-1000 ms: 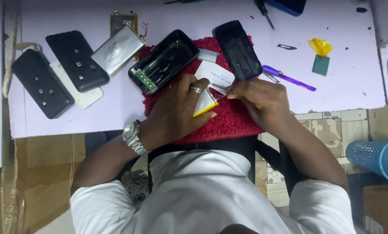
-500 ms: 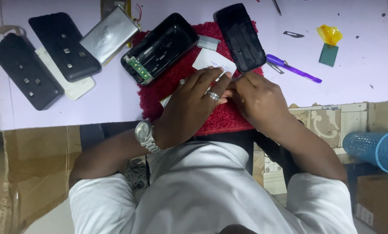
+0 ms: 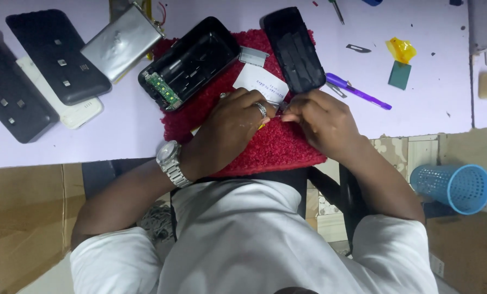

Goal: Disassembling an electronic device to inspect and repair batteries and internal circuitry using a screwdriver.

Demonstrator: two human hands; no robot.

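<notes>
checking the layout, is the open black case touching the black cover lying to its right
Apart. The head view shows red mat and a small grey piece between the open black case and the black cover.

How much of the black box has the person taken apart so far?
The black case already lies open on the red mat, its green circuit board showing, and its black cover lies beside it. The left hand and right hand meet over something small, mostly hidden. The silver battery pack lies apart, not inside the case.
</notes>
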